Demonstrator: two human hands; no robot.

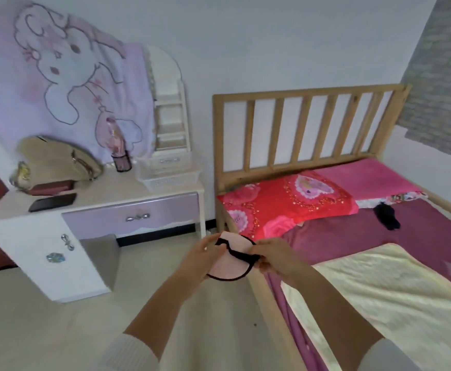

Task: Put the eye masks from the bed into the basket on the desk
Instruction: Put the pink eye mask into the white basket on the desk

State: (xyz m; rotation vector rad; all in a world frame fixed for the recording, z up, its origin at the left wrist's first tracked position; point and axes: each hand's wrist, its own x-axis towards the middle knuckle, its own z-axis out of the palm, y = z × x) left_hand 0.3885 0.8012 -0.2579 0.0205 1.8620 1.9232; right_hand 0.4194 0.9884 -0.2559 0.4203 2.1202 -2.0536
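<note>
Pale pink, black-edged fabric eye mask (229, 259) held in mid-air between desk and bed. Left hand (203, 259) closed around its left side, right hand (278, 257) pinching its black strap. Second, black eye mask (386, 216) lying on the maroon-sheeted wooden bed (353, 236). White plastic basket (169, 176) sitting on the white and lilac desk (106, 195).

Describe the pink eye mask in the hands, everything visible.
The pink eye mask is soft-looking pale pink fabric edged with black trim, with a black strap across its face. It looks folded or bunched into a rounded shape. The left hand grips its left edge, the right hand pinches the strap. It is held in the air above the floor, beside the bed's near corner.
</note>
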